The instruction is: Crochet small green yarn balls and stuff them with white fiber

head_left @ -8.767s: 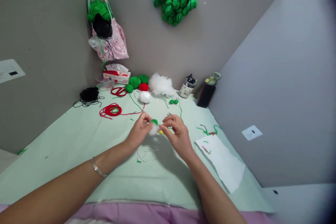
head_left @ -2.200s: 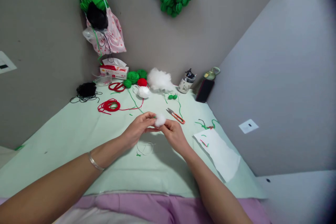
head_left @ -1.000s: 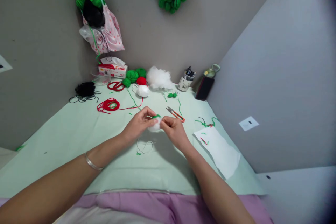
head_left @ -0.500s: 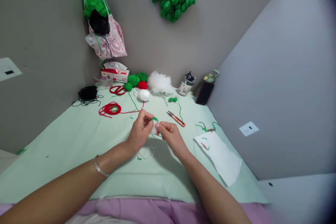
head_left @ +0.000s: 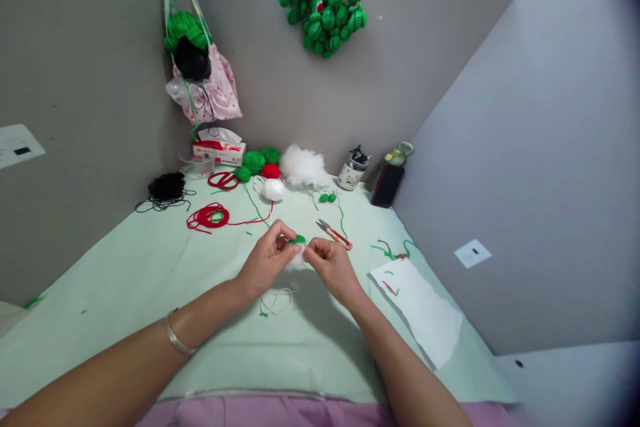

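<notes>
Above the middle of the table, my left hand is closed on a small green crocheted piece, with thumb and fingers at its left side. Soft white stuffing shows just under the green part. My right hand pinches at the right edge of the white stuffing, its fingertips close to the left thumb. The fingers partly cover the piece, so its full shape is hidden. A loop of thin white thread lies on the cloth below the hands.
Orange-handled thread snips lie beyond my right hand. Red yarn, a white yarn ball, green yarn and a heap of stuffing are farther back. White paper with yarn scraps lies at right.
The green part of the piece has turned and shows more from above. My left thumb now lies across the white stuffing. The whole view has shifted slightly.
</notes>
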`<state>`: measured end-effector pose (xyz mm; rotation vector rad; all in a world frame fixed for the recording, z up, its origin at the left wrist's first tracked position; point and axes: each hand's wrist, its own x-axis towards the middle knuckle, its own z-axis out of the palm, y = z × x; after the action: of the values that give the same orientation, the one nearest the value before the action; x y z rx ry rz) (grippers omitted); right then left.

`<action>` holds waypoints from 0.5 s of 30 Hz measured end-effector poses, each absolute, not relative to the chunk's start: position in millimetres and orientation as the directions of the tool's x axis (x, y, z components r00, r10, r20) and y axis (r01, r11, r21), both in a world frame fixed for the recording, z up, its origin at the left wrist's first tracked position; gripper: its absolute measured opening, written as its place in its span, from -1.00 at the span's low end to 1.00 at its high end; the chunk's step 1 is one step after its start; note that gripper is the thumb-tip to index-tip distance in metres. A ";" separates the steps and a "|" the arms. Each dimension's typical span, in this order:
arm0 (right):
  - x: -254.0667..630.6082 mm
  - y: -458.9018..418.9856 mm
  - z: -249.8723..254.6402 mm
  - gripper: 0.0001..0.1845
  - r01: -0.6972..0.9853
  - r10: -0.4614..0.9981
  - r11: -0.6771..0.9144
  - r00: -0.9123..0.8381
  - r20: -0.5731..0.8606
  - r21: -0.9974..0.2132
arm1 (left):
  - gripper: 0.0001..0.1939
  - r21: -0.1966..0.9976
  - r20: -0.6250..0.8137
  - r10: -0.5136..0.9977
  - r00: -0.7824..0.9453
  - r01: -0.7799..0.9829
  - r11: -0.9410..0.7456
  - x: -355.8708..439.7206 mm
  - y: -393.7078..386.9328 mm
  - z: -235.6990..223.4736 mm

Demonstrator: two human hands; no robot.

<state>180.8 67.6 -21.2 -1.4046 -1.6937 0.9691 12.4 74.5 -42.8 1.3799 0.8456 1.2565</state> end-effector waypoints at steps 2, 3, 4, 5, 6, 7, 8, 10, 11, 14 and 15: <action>177.7 61.9 -19.3 -0.64 0.464 0.981 0.136 -0.183 0.056 -0.875 | -0.79 0.968 0.232 0.957 0.175 -0.142 -0.208 14.3 77.9 -45.5; 175.0 57.8 -18.2 -0.64 0.474 0.978 0.147 -0.200 0.056 -0.868 | -0.78 0.968 0.230 0.961 0.156 -0.141 -0.208 15.2 79.3 -46.9; 171.7 53.4 -17.0 -0.66 0.485 0.975 0.159 -0.213 0.061 -0.860 | -0.79 0.968 0.227 0.964 0.137 -0.139 -0.208 16.1 80.5 -48.1; 168.4 49.2 -15.8 -0.68 0.496 0.972 0.174 -0.223 0.069 -0.851 | -0.80 0.969 0.222 0.968 0.117 -0.136 -0.205 16.7 81.5 -49.1; 165.5 45.5 -14.7 -0.70 0.506 0.970 0.189 -0.232 0.079 -0.842 | -0.81 0.971 0.214 0.972 0.100 -0.134 -0.200 17.2 82.2 -49.8; 163.4 42.9 -13.7 -0.71 0.518 0.966 0.207 -0.242 0.089 -0.830 | -0.83 0.972 0.205 0.975 0.085 -0.134 -0.192 17.4 82.7 -50.3; 162.5 41.7 -12.8 -0.72 0.536 0.962 0.226 -0.252 0.102 -0.814 | -0.83 0.973 0.195 0.978 0.072 -0.136 -0.184 17.3 83.0 -50.4; 164.6 43.4 -10.9 -0.72 0.575 0.957 0.260 -0.258 0.130 -0.776 | -0.84 0.974 0.178 0.983 0.044 -0.146 -0.170 16.7 83.4 -50.0; 167.4 45.8 -9.8 -0.72 0.595 0.957 0.274 -0.248 0.152 -0.756 | -0.83 0.974 0.172 0.985 0.031 -0.153 -0.166 16.3 83.5 -49.6; 178.8 53.5 -5.3 -0.77 0.601 0.936 0.348 -0.174 0.307 -0.719 | -0.80 0.972 0.155 0.987 0.030 -0.182 -0.147 16.1 83.3 -48.1; 182.1 55.0 -3.6 -0.78 0.574 0.917 0.387 -0.155 0.368 -0.722 | -0.79 0.972 0.150 0.988 0.044 -0.189 -0.139 16.4 82.9 -47.6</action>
<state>182.1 55.0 -3.6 -1.2909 -1.8437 0.5393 16.4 82.9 -47.6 1.1994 0.9561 1.3536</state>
